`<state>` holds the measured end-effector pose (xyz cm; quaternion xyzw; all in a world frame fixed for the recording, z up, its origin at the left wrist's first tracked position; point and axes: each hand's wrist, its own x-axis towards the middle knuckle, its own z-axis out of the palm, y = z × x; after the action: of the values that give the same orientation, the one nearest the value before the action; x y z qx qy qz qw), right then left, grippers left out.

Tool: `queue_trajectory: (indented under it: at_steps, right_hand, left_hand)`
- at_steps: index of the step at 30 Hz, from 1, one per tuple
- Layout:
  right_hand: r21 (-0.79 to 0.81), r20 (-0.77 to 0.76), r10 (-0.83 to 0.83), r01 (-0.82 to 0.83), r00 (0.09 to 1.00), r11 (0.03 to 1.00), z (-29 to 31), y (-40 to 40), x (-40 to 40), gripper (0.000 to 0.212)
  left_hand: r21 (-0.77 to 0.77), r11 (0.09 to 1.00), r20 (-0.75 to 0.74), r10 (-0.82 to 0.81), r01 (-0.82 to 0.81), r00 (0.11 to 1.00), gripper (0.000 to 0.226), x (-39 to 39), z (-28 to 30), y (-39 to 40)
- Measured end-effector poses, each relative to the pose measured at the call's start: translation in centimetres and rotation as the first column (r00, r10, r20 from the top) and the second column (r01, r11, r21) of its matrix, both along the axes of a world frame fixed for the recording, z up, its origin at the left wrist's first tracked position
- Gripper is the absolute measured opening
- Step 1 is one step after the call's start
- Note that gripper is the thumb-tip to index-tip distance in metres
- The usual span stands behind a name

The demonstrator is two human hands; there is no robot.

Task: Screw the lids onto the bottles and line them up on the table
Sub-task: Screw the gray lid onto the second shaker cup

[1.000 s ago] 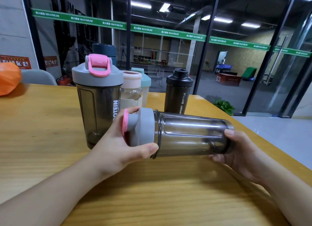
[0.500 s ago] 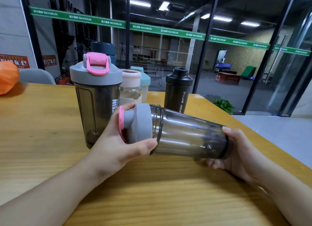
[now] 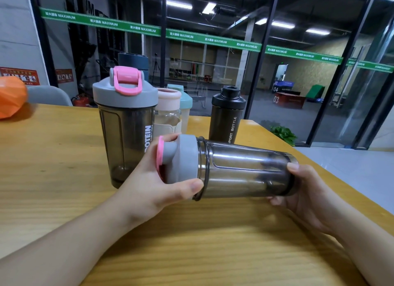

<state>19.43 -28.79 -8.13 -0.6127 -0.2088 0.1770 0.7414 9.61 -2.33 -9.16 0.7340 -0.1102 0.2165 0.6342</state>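
Bottle (image 3: 245, 170) lies sideways; left hand (image 3: 149, 185) grips lid (image 3: 183, 157); right hand (image 3: 307, 196) its base.

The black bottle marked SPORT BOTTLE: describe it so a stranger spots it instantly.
On the wooden table, look behind the shaker held sideways in both hands. The black sport bottle stands upright alone at the far right edge. Unlike its neighbours, it is all black, with a narrow screw cap.
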Motion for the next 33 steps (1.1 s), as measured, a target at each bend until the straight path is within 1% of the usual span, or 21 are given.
queue_trajectory:
  at_steps: [3, 6, 7, 8, 9, 10, 11, 13, 14, 15, 18, 19, 23, 28, 29, 32, 33]
  right_hand:
    - [0.008, 0.013, -0.004, 0.004, 1.0, 1.0, 0.0, -0.26, 0.14, 0.106]
    - [-0.018, 0.047, 0.038, -0.037, 0.998, 0.999, 0.17, -0.41, 0.16, 0.106]
    - [-0.026, 0.06, 0.068, -0.066, 0.996, 0.997, 0.3, -0.37, 0.09, 0.102]
    - [-0.02, 0.073, 0.1, -0.098, 0.992, 0.995, 0.4, -0.36, 0.08, 0.094]
    - [0.004, 0.072, 0.12, -0.121, 0.99, 0.993, 0.47, -0.33, 0.03, 0.085]
    - [0.039, 0.06, 0.128, -0.131, 0.99, 0.991, 0.49, -0.31, -0.03, 0.08]
    - [0.065, 0.041, 0.128, -0.131, 0.991, 0.989, 0.44, -0.25, -0.05, 0.081]
    - [0.072, 0.011, 0.137, -0.138, 0.99, 0.988, 0.1, -0.11, -0.09, 0.094]
    - [0.059, -0.004, 0.135, -0.135, 0.991, 0.989, -0.1, 0.01, -0.11, 0.098]
    - [0.036, -0.018, 0.13, -0.13, 0.991, 0.991, -0.19, 0.19, -0.23, 0.099]
    - [-0.074, -0.022, 0.094, -0.096, 0.995, 0.993, -0.17, 0.28, -0.41, 0.081]
    - [-0.103, -0.01, 0.082, -0.082, 0.997, 0.991, -0.11, 0.22, -0.48, 0.08]
    - [-0.147, 0.059, 0.05, -0.041, 0.997, 0.988, -0.13, 0.1, -0.37, 0.101]
    - [-0.105, 0.085, 0.023, -0.013, 0.996, 0.994, -0.27, 0.15, -0.34, 0.109]
    - [-0.098, 0.084, 0.019, -0.011, 0.996, 0.995, -0.22, 0.18, -0.42, 0.11]
    - [-0.087, 0.097, -0.011, 0.019, 0.995, 0.996, -0.03, 0.16, -0.49, 0.113]
    - [-0.091, 0.104, -0.022, 0.032, 0.994, 0.995, 0.06, 0.13, -0.52, 0.113]
  left_hand:
    - [-0.035, 0.999, -0.013, -0.015, 0.015, 1.0, 0.087, 0.09, 0.03, -0.01]
    - [-0.076, 0.997, -0.045, -0.034, 0.03, 0.998, 0.091, 0.28, 0.0, 0.14]
    - [-0.085, 0.996, -0.066, -0.044, 0.039, 0.997, 0.092, 0.34, -0.06, 0.2]
    - [-0.096, 0.994, -0.095, -0.058, 0.049, 0.994, 0.094, 0.34, -0.11, 0.22]
    - [-0.111, 0.992, -0.127, -0.069, 0.054, 0.989, 0.095, 0.31, -0.14, 0.21]
    - [-0.122, 0.991, -0.156, -0.07, 0.051, 0.985, 0.093, 0.25, -0.15, 0.15]
    - [-0.117, 0.992, -0.175, -0.068, 0.048, 0.982, 0.09, 0.18, -0.15, 0.08]
    - [-0.08, 0.996, -0.202, -0.06, 0.045, 0.978, 0.087, 0.09, -0.21, 0.0]
    - [-0.065, 0.997, -0.211, -0.058, 0.045, 0.976, 0.087, 0.04, -0.17, -0.08]
    - [-0.055, 0.997, -0.214, -0.057, 0.046, 0.975, 0.086, 0.05, -0.19, -0.1]
    - [-0.05, 0.997, -0.185, -0.062, 0.054, 0.981, 0.084, -0.06, -0.12, -0.24]
    - [-0.049, 0.997, -0.175, -0.062, 0.054, 0.983, 0.083, -0.1, -0.12, -0.28]
    - [-0.034, 0.998, -0.145, -0.049, 0.044, 0.988, 0.087, -0.04, -0.24, -0.21]
    - [-0.055, 0.997, -0.123, -0.058, 0.052, 0.991, 0.087, -0.16, 0.02, -0.25]
    - [-0.068, 0.996, -0.132, -0.064, 0.056, 0.989, 0.087, -0.11, 0.03, -0.27]
    - [-0.197, 0.978, -0.184, -0.104, 0.067, 0.977, 0.082, 0.11, 0.0, -0.22]
    - [-0.217, 0.974, -0.188, -0.111, 0.069, 0.976, 0.081, 0.17, -0.03, -0.19]
